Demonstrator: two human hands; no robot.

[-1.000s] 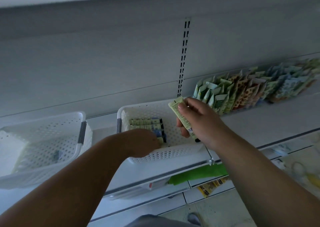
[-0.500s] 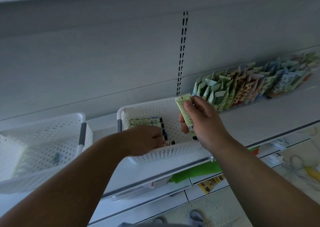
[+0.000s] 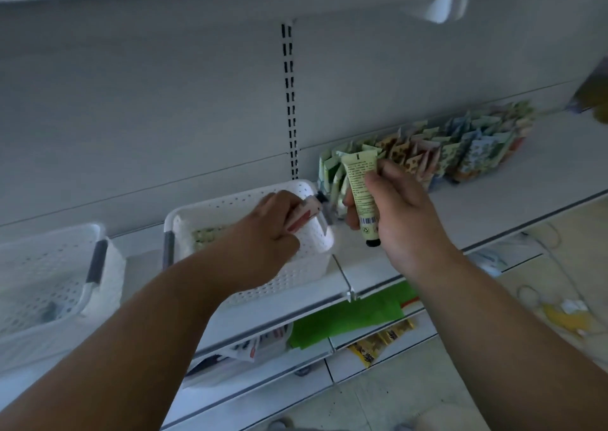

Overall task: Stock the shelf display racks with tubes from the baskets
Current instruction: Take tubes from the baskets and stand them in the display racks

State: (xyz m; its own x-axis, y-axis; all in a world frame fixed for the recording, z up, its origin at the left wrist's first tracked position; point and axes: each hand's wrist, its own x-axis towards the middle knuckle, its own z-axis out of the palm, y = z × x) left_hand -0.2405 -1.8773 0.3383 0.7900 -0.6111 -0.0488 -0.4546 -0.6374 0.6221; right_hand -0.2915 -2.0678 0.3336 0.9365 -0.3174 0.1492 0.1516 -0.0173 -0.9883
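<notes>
both grips were busy over the shelf [image 3: 493, 207]. left hand [image 3: 266, 233] reached into the white perforated basket [image 3: 296, 266] in the middle, its fingers curled round a pale tube with red marks [image 3: 304, 215] whose dark cap pointed right, past the basket's far right corner. more tubes [image 3: 205, 235] lay in the basket's bottom, partly hidden by the wrist. right hand [image 3: 399, 220] hovered just right of the basket, above the shelf, pinching a light green tube [image 3: 362, 194] between thumb and fingers; that tube stood nearly upright, crimped end up, black cap down, barcode facing the camera. a second white basket [image 3: 49, 286] sat on the shelf at the near left, its contents unclear. farther back and to the right, a row of upright tubes [image 3: 444, 154] in green, orange and blue prints ran along the shelf against the back panel [image 3: 164, 101]. a slotted upright [image 3: 289, 101] climbed the panel behind the middle basket.
</notes>
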